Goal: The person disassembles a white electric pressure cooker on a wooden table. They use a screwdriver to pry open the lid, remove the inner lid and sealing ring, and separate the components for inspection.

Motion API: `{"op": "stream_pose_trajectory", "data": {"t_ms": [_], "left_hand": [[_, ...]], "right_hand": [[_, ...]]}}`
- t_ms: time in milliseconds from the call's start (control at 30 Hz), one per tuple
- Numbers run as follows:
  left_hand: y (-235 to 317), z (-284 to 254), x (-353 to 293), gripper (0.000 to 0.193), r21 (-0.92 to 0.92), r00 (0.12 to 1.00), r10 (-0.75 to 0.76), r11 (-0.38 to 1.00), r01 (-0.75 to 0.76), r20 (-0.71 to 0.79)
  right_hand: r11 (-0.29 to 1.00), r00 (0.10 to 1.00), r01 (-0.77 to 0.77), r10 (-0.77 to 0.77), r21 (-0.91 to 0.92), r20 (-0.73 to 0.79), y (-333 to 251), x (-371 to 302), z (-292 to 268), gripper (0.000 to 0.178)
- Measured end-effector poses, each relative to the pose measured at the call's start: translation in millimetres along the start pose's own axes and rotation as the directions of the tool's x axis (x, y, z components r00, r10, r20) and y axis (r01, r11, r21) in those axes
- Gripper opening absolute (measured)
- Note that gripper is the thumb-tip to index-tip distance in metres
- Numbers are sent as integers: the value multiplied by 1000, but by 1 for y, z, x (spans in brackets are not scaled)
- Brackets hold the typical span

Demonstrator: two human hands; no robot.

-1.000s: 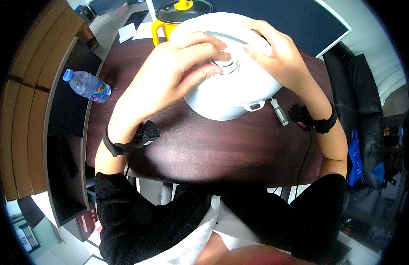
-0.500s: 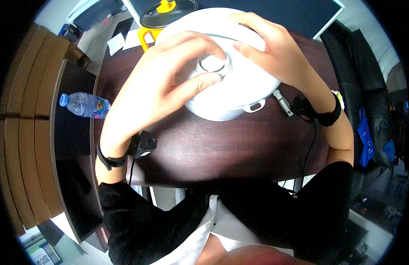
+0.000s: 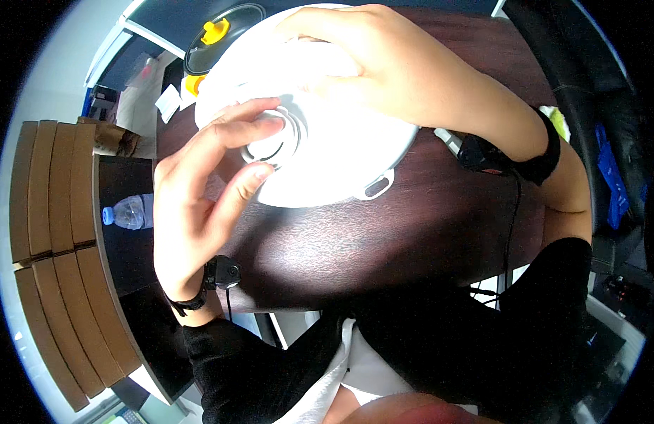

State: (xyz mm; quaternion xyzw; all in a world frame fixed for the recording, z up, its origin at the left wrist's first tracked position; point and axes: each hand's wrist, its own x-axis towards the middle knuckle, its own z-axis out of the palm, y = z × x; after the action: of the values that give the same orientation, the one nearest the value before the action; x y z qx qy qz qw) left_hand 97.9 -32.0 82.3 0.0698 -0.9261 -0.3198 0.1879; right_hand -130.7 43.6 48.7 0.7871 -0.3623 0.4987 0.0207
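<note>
A large round white appliance lid (image 3: 334, 152) lies on the dark wooden table (image 3: 411, 240). At its centre sits a round white knob (image 3: 274, 138). My left hand (image 3: 199, 198) pinches that knob between thumb and fingertips. My right hand (image 3: 390, 63) rests flat on the far top of the lid, pressing on it. Both wrists wear black bands with small devices.
A yellow pot with a dark lid (image 3: 217, 39) stands behind the white lid. A plastic water bottle (image 3: 129, 212) lies on a black side shelf at the left. Brown cardboard boxes (image 3: 51, 233) line the far left. A dark chair (image 3: 609, 141) is at the right.
My head has come closer, so the lid looks larger. My left hand slid back from lying over the lid to pinching the centre knob. My right hand stays on top.
</note>
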Motion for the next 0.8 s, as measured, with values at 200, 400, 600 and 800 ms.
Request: {"op": "stream_pose_trajectory", "data": {"t_ms": [200,400,600,800], "left_hand": [[3,12,0,22,323,994,100,943,-83,-36],[12,18,-2,20,477,990,115,877,-65,-77],[16,22,-8,20,429,979,59,903,32,-197],[18,25,-11,20,411,963,10,906,105,-268]], "right_hand": [[992,994,-110,108,65,24,-2,-5,2,34],[992,999,20,-25,128,39,-14,2,-15,25],[957,993,-113,99,266,63,-4,8,1,18],[998,996,12,-17,58,93,-20,24,-17,19]]}}
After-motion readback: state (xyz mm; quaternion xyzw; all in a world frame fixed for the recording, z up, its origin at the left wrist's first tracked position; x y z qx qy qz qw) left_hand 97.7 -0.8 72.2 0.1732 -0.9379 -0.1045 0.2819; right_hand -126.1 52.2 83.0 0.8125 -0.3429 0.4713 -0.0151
